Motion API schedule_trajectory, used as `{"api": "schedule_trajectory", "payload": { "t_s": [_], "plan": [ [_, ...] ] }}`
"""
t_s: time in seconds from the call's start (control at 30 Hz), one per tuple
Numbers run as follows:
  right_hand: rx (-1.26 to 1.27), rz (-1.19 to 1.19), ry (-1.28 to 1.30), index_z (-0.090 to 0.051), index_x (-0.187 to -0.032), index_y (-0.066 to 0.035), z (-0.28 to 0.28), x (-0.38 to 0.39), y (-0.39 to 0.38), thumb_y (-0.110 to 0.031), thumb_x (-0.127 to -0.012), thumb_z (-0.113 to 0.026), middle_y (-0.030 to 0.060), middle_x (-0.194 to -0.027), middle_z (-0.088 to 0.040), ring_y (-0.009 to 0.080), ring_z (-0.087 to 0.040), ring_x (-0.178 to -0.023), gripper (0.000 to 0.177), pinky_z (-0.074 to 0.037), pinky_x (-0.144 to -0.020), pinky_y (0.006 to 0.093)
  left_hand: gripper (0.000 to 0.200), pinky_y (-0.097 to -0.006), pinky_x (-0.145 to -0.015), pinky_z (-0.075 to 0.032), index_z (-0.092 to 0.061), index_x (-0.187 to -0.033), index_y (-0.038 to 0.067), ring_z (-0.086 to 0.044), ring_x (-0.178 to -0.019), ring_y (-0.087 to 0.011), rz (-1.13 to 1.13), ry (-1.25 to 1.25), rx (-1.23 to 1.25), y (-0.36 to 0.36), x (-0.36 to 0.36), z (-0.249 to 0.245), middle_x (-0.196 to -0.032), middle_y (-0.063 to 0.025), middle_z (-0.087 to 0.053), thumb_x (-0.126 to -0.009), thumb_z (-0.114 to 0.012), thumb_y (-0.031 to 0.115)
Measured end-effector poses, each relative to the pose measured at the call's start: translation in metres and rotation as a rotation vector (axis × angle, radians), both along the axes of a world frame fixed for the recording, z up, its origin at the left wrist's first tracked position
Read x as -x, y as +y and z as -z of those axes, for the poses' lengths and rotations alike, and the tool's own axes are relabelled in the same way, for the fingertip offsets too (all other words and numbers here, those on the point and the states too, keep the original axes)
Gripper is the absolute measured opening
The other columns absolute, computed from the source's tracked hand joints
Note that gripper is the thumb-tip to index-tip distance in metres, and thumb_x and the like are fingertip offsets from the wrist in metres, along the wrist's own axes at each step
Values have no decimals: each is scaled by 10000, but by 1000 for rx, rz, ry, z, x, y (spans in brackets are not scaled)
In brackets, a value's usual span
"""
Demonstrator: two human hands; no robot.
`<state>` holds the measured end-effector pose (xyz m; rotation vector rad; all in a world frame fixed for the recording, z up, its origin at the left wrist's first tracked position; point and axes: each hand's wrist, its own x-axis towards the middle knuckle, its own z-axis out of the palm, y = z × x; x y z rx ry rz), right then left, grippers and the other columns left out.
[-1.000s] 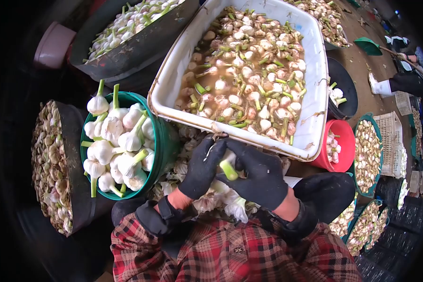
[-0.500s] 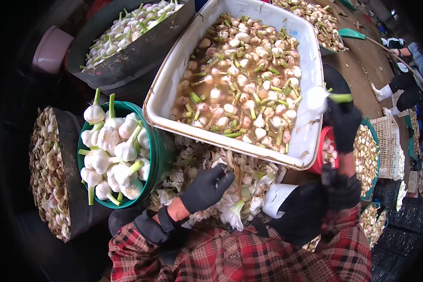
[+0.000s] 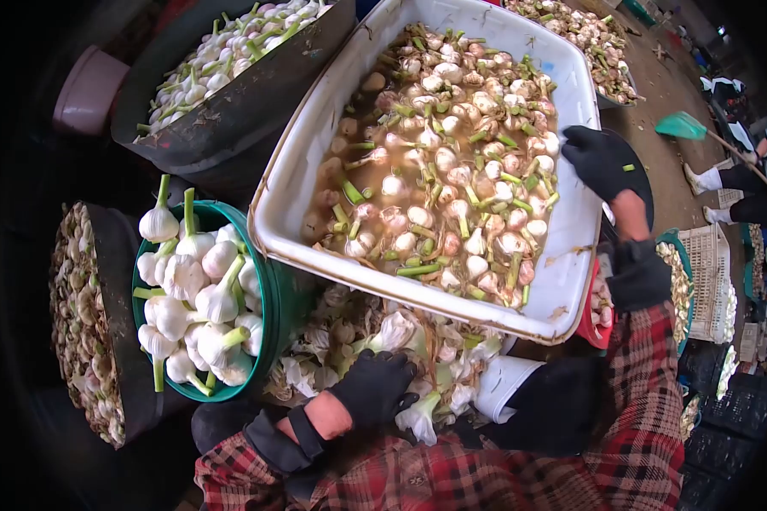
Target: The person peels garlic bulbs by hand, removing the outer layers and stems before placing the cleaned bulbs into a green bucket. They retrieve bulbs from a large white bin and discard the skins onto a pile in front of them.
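My left hand (image 3: pixel 371 387), in a black glove, is low over a heap of loose garlic skins and trimmings (image 3: pixel 315 349); thumb and fingers look loosely apart, with nothing visible in them. A pale garlic bulb with skin (image 3: pixel 398 332) lies just beyond its fingers. At the right rim of the white tub (image 3: pixel 392 277), my black-gloved right hand (image 3: pixel 601 157) stretches its fingers inward, close to a floating garlic bulb (image 3: pixel 550 142). No bulb shows in its grip, though the undersides of the fingers are hidden. Muddy water and many stemmed garlic bulbs (image 3: pixel 443 159) fill the tub.
A green bucket (image 3: pixel 273 315) of cleaned garlic stands left. Dark containers of garlic (image 3: pixel 230 102) (image 3: pixel 119 315) lie beyond it, near a pink bucket (image 3: pixel 89 89). A red bucket (image 3: pixel 599 328) and white crate (image 3: pixel 709 281) are right. Another person's legs (image 3: pixel 733 183) show there.
My right hand has moved from beside the tub to its rim; the blurred white bulb with green stem is gone from it. My left hand has lowered, away from a dry strand.
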<state>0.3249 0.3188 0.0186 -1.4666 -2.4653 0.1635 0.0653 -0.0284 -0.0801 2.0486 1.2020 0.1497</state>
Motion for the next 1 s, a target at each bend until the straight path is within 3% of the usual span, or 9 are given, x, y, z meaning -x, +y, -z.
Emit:
{"api": "schedule_trajectory", "payload": {
  "t_s": [0.03, 0.23, 0.33, 0.63, 0.77, 0.8, 0.83, 0.97, 1.0],
  "plan": [
    [39, -103, 100, -667, -1046, -31, 50, 2, 39, -256, -763, -629, 182, -989, -671, 335, -643, -921, 364, -506, -831, 383, 386, -477, -767, -450, -557, -1076, 28, -596, -908, -361, 2, 0, 52, 2, 1, -2, -997, -170, -578, -817, -609, 310],
    [-27, -119, -112, -612, -1162, -140, 127, 113, 90, -225, -794, -586, 137, -1165, -612, 321, -577, -1086, 378, -479, -901, 448, 329, -455, -731, -455, -541, -1070, 29, -602, -868, -342, 33, 8, 194, 2, 1, 1, -970, -162, -570, -851, -575, 273],
    [-124, -29, -429, -608, -1144, -138, 140, 147, 105, -173, -786, -584, 114, -1118, -620, 314, -580, -1075, 361, -483, -872, 478, 317, -443, -722, -462, -540, -1057, 30, -606, -859, -328, 12, -17, 161, 0, 3, 1, -957, -151, -573, -843, -576, 261],
    [-101, -2, -548, -702, -939, -127, 169, 146, 99, -184, -696, -674, 100, -1017, -643, 285, -643, -953, 252, -520, -803, 405, 299, -432, -714, -474, -543, -1053, 23, -608, -833, -320, 38, -28, 139, 6, 4, -7, -941, -148, -573, -847, -570, 237],
    [68, -13, -146, -687, -955, -94, 140, 130, 86, -263, -697, -680, 151, -947, -668, 335, -638, -912, 309, -505, -815, 426, 276, -434, -702, -480, -558, -1038, 27, -602, -810, -322, -54, -137, 85, 18, 7, -26, -962, -143, -582, -854, -564, 233],
    [89, -67, -50, -685, -972, -81, 119, 127, 69, -273, -693, -702, 158, -932, -674, 335, -644, -896, 338, -506, -806, 424, 260, -446, -665, -485, -574, -1015, 25, -598, -761, -330, -35, -211, -115, 20, 9, -18, -929, -139, -585, -833, -593, 209],
    [109, -120, 45, -683, -988, -69, 93, 125, 42, -283, -690, -724, 164, -917, -681, 336, -649, -879, 370, -506, -797, 421, 243, -425, -679, -503, -584, -1012, 9, -605, -781, -355, -211, -281, -97, 24, 9, -29, -937, -161, -596, -811, -635, 135],
    [319, -252, 343, -668, -1051, -40, 37, 115, -57, -247, -721, -748, 170, -896, -678, 304, -655, -784, 397, -512, -742, 370, 375, -316, -779, -518, -508, -1207, -29, -634, -930, -218, -709, -642, -140, 31, 10, -32, -1120, -147, -604, -865, -643, 43],
    [356, -272, 384, -658, -1064, -29, 30, 115, -83, -239, -731, -749, 171, -906, -674, 294, -650, -777, 404, -509, -736, 363, 419, -303, -771, -509, -482, -1239, -22, -625, -906, -183, -831, -779, -102, 36, 9, -36, -1050, -132, -616, -868, -651, 72]
  ]
}}
